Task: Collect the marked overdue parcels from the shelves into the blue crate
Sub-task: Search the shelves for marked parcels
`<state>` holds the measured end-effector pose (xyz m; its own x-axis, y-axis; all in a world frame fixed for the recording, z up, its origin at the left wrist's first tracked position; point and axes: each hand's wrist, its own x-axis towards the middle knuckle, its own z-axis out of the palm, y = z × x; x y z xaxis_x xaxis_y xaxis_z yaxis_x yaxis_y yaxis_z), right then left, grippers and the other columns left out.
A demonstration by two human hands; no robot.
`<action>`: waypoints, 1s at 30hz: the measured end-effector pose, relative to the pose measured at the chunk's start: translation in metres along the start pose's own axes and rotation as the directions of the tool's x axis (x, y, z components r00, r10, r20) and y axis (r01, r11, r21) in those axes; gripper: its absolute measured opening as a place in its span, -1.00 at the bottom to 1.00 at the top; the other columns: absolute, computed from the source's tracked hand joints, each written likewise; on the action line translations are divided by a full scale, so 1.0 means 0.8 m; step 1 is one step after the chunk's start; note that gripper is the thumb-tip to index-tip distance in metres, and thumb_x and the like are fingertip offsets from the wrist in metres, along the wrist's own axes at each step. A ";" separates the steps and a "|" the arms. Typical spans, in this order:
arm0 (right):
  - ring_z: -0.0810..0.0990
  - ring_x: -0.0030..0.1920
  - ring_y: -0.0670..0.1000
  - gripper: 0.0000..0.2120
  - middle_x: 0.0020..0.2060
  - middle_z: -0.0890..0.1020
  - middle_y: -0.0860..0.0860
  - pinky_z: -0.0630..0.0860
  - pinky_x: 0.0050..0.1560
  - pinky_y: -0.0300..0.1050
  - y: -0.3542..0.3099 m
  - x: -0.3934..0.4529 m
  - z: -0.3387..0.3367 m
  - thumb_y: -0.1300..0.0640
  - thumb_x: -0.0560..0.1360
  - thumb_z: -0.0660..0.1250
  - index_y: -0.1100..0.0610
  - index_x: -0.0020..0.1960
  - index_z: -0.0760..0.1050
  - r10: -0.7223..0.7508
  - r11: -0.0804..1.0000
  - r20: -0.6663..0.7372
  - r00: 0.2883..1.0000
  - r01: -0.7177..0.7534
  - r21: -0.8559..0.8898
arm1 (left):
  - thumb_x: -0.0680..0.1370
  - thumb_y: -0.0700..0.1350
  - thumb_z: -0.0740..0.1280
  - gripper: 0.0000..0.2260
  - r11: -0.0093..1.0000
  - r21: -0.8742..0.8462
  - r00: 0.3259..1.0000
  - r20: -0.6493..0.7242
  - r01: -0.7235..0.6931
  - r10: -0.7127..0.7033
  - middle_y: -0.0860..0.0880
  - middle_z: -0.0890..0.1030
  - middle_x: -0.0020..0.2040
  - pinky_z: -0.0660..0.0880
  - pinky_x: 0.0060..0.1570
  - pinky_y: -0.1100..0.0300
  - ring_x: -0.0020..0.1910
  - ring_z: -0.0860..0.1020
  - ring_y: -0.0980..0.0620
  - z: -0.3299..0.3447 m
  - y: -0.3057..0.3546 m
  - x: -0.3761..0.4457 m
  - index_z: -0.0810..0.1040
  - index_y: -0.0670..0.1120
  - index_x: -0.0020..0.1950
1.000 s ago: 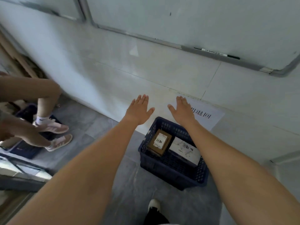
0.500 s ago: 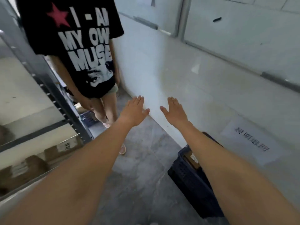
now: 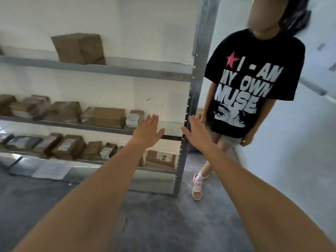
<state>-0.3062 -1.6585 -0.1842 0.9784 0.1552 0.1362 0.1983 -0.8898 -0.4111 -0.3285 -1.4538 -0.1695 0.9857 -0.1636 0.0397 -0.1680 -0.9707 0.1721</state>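
Observation:
A grey metal shelf unit fills the left of the head view, with several brown cardboard parcels on its levels. A large box sits on the upper shelf, a flat box and a small labelled parcel on the middle one, and a labelled box low at the right end. My left hand and my right hand are stretched out flat in front of the shelves, fingers apart, both empty. The blue crate is out of view.
A person in a black printed T-shirt stands just right of the shelf post, pink shoes on the grey floor. A white wall runs along the right. Flat grey packets and a paper sheet lie on the bottom level.
My view has swung left from the blue crate by the wall to the shelves. The hands stay stretched out and empty. The standing person now appears at the right.

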 end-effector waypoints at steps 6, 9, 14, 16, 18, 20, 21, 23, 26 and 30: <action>-0.01 0.59 0.08 -0.38 0.59 0.02 0.09 0.03 0.56 0.07 -0.159 0.083 0.040 -0.13 0.66 0.05 0.15 0.59 0.00 -0.171 0.985 0.035 0.985 0.171 0.008 | 0.67 0.10 -0.03 -0.42 0.986 0.017 0.982 -0.097 0.166 -0.163 -0.09 -0.04 0.60 -0.11 0.54 0.04 0.57 -0.09 -0.03 -0.072 -0.158 -0.022 -0.08 -0.16 0.59; -0.01 0.59 0.09 -0.38 0.59 0.02 0.07 0.05 0.55 0.07 -0.249 0.122 0.065 -0.14 0.65 0.06 0.11 0.59 0.00 -0.213 0.977 0.023 0.977 0.212 0.037 | 0.67 0.11 -0.04 -0.43 0.973 0.040 0.966 -0.136 0.227 -0.220 -0.07 -0.05 0.60 -0.11 0.54 0.03 0.57 -0.09 -0.03 -0.107 -0.246 -0.032 -0.09 -0.15 0.59; -0.01 0.59 0.08 -0.39 0.60 0.02 0.05 0.05 0.53 0.03 -0.394 0.184 0.116 -0.12 0.66 0.07 0.12 0.60 0.00 -0.356 0.932 0.053 0.933 0.352 0.083 | 0.66 0.07 -0.04 -0.45 0.926 0.017 0.912 -0.178 0.377 -0.369 -0.08 -0.06 0.60 -0.10 0.54 -0.01 0.57 -0.10 -0.05 -0.150 -0.388 -0.044 -0.05 -0.16 0.59; -0.02 0.59 0.07 -0.39 0.60 0.02 0.05 0.05 0.53 0.02 -0.445 0.204 0.139 -0.13 0.66 0.07 0.12 0.60 0.00 -0.404 0.913 0.081 0.911 0.397 0.095 | 0.67 0.01 0.01 -0.46 0.909 -0.008 0.891 -0.197 0.416 -0.409 -0.06 -0.06 0.60 -0.12 0.54 0.01 0.57 -0.10 -0.05 -0.161 -0.430 -0.053 -0.06 -0.16 0.59; -0.03 0.59 0.07 -0.38 0.60 0.01 0.04 0.04 0.53 0.01 -0.492 0.224 0.163 -0.15 0.65 0.06 0.10 0.60 -0.01 -0.454 0.890 0.106 0.885 0.445 0.096 | 0.67 0.00 0.04 -0.46 0.893 -0.004 0.872 -0.217 0.449 -0.439 -0.07 -0.05 0.60 -0.11 0.54 0.01 0.57 -0.09 -0.04 -0.165 -0.479 -0.058 -0.05 -0.14 0.59; -0.03 0.59 0.06 -0.37 0.60 -0.01 0.02 0.03 0.53 0.00 -0.532 0.245 0.183 -0.16 0.65 0.05 0.07 0.60 -0.02 -0.489 0.872 0.134 0.862 0.477 0.113 | 0.66 0.04 0.03 -0.46 0.871 -0.026 0.844 -0.232 0.491 -0.483 -0.08 -0.03 0.60 -0.10 0.54 -0.02 0.57 -0.09 -0.05 -0.169 -0.528 -0.058 -0.02 -0.11 0.59; -0.04 0.59 0.06 -0.38 0.60 -0.02 0.01 0.02 0.53 0.00 -0.555 0.261 0.195 -0.16 0.65 0.06 0.06 0.60 -0.03 -0.505 0.862 0.148 0.851 0.488 0.134 | 0.66 0.06 0.03 -0.46 0.859 -0.011 0.835 -0.230 0.511 -0.500 -0.09 -0.04 0.60 -0.10 0.53 -0.04 0.57 -0.10 -0.06 -0.174 -0.553 -0.056 -0.01 -0.10 0.59; -0.05 0.59 0.04 -0.38 0.60 -0.02 0.00 0.01 0.53 0.00 -0.584 0.283 0.205 -0.16 0.65 0.07 0.05 0.60 -0.02 -0.526 0.848 0.150 0.837 0.501 0.173 | 0.66 0.07 0.03 -0.44 0.841 -0.056 0.817 -0.208 0.538 -0.537 -0.09 -0.06 0.60 -0.14 0.51 -0.02 0.57 -0.12 -0.07 -0.183 -0.583 -0.054 -0.05 -0.12 0.59; 0.03 0.58 0.07 -0.39 0.59 0.05 0.04 0.11 0.51 0.02 -0.635 0.332 0.217 -0.14 0.65 0.09 0.09 0.59 0.02 -0.576 0.811 0.119 0.808 0.548 0.203 | 0.66 0.06 0.04 -0.42 0.812 -0.099 0.780 -0.234 0.575 -0.581 -0.08 -0.07 0.60 -0.15 0.52 0.01 0.57 -0.13 -0.05 -0.198 -0.630 -0.038 -0.08 -0.13 0.59; 0.02 0.58 0.05 -0.39 0.59 0.04 0.04 0.08 0.52 -0.01 -0.689 0.376 0.215 -0.11 0.65 0.10 0.11 0.59 0.01 -0.622 0.768 0.061 0.781 0.592 0.245 | 0.67 0.12 -0.02 -0.44 0.806 -0.173 0.757 -0.278 0.566 -0.591 -0.06 -0.05 0.60 -0.15 0.51 0.04 0.57 -0.12 -0.01 -0.224 -0.672 0.008 -0.05 -0.12 0.59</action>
<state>-0.1113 -1.0473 -0.0714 0.6442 0.7005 0.3071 0.7456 -0.4858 -0.4561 -0.2338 -0.9018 -0.0857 0.8425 0.4993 0.2022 0.4207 -0.8443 0.3318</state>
